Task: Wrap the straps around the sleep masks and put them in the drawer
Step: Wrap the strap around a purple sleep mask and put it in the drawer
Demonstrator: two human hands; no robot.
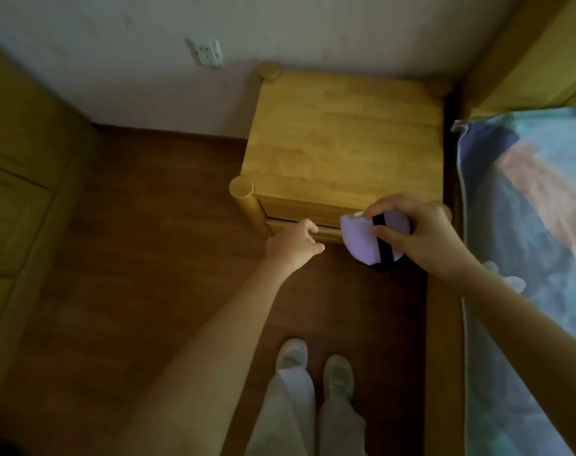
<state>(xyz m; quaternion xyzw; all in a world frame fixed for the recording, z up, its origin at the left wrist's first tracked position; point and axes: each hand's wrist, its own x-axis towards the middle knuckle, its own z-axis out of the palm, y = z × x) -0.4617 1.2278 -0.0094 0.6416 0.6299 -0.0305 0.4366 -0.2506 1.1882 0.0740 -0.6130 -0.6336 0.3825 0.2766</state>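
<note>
My right hand (421, 235) holds a lilac sleep mask (359, 238) folded over, with its black strap (383, 245) wrapped across it. The mask hangs in front of the wooden nightstand (342, 146), just below its top edge. My left hand (295, 243) reaches to the drawer front (326, 230) of the nightstand, fingers curled at its upper edge. The drawer looks barely open, showing only a thin gap. Its inside is hidden.
A bed with a patterned blue cover (527, 258) runs along the right, close to the nightstand. A wooden cabinet (20, 192) stands at the left. Brown wooden floor (148, 258) lies between, with my feet (316, 366) below the nightstand. A wall socket (207, 52) sits above.
</note>
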